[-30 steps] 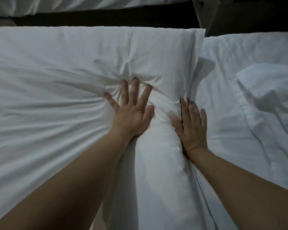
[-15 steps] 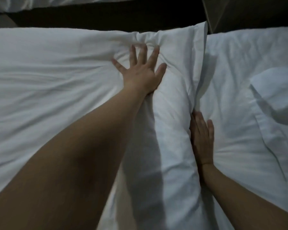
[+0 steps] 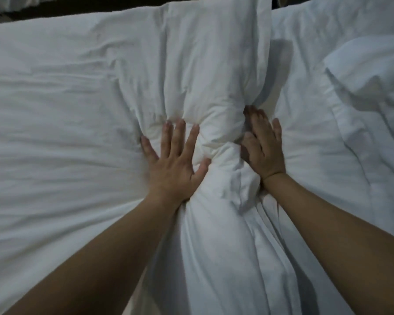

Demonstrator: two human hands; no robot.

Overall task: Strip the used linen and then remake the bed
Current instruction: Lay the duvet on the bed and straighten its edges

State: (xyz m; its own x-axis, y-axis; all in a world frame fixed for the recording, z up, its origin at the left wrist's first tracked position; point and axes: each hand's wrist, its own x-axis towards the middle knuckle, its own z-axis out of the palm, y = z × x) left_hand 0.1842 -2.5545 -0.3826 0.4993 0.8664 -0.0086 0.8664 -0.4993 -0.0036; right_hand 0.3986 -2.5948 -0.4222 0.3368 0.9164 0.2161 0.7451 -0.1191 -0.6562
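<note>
White cotton fills the view, near to far. Nearest, two bare forearms reach in from the bottom edge. Between them a padded ridge of the quilt (image 3: 214,235) runs from near to far, lying on the bed. The left hand (image 3: 173,164) presses flat on the left flank of the ridge, fingers spread and straight, gripping nothing; the right hand (image 3: 263,146) presses against the right flank, fingers extended, its fingertips sunk into a fold and partly hidden. To the right lies a second layer of bedding (image 3: 309,155), and on it, at the far right, a pillow (image 3: 369,64) cut off by the frame. The quilt looks soft, light and bulky; it should yield under the palms and is best taken at its edges or corners.
</note>
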